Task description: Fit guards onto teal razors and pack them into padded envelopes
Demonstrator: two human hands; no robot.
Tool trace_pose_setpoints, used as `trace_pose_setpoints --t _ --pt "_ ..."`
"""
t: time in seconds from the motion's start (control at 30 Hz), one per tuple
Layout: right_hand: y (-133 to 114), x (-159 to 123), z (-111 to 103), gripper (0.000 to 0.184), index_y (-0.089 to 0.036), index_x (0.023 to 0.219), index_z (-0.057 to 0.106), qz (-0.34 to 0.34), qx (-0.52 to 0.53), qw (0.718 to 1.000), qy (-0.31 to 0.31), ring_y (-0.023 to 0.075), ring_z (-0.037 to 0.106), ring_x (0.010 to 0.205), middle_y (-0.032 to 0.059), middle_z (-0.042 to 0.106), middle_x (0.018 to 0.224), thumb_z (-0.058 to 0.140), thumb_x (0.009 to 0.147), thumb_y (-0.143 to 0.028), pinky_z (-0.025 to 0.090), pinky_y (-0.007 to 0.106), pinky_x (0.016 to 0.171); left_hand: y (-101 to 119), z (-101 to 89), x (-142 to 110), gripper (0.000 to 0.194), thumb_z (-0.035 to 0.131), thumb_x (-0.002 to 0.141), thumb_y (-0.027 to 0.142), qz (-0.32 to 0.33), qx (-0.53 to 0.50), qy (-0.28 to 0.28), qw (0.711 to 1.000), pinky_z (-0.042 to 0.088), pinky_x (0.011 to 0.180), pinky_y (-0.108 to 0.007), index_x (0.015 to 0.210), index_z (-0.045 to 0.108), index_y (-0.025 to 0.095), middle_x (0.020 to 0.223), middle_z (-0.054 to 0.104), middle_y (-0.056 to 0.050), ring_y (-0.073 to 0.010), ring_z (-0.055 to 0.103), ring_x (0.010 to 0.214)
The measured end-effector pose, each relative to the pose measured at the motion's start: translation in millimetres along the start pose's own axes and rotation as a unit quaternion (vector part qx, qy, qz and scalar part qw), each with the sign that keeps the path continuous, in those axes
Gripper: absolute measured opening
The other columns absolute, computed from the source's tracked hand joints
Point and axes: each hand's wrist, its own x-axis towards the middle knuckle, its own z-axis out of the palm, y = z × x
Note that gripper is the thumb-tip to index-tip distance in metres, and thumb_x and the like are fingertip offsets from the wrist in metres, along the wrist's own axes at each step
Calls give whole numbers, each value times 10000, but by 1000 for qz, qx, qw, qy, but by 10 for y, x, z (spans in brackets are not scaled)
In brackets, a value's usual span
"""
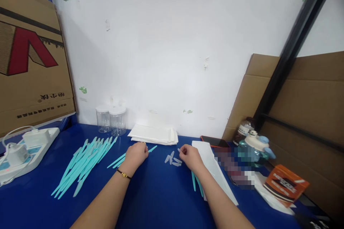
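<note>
My left hand (pixel 136 155) is closed in a loose fist around a teal plastic stick (pixel 152 149) whose tip pokes out to the right. More loose teal sticks (pixel 116 161) lie just left of that hand. My right hand (pixel 189 156) has its fingers curled at several small clear plastic caps (pixel 172 159) on the blue table (pixel 150 200). It looks pinched on one cap, though this is too small to be sure. Two teal sticks (pixel 196 183) lie under my right forearm.
A big pile of teal sticks (pixel 83 162) lies at the left. Two clear jars (pixel 111 120) and a stack of white sheets (pixel 153 134) stand by the wall. A long white packet (pixel 215 170), phone (pixel 213 141), bottles (pixel 252 148), orange box (pixel 286 184) and power strip (pixel 25 148) surround the table.
</note>
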Motion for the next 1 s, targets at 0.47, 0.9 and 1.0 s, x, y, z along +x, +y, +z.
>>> trace_pose_setpoints --t 0.47,0.9,1.0 --pt "-130 -111 -222 324 -137 793 598 99 511 847 -108 129 616 571 33 638 664 734 646 -392 455 220 526 364 32 -175 233 464 790 410 165 -381 -136 900 398 550 -212 813 502 181 669 568 15 -125 562 590" --pt "-150 -108 -154 350 -134 734 592 73 452 883 -101 128 588 446 3 625 562 712 647 -451 413 206 403 349 35 -155 253 488 771 398 172 -284 -93 939 298 527 -208 811 600 175 659 545 10 -114 449 594" --pt "-198 -135 -116 353 -136 714 577 68 450 883 -115 138 595 451 8 626 558 711 645 -455 425 217 410 362 56 -159 224 504 764 379 177 -301 -97 932 298 522 -205 786 594 176 639 538 20 -106 442 577"
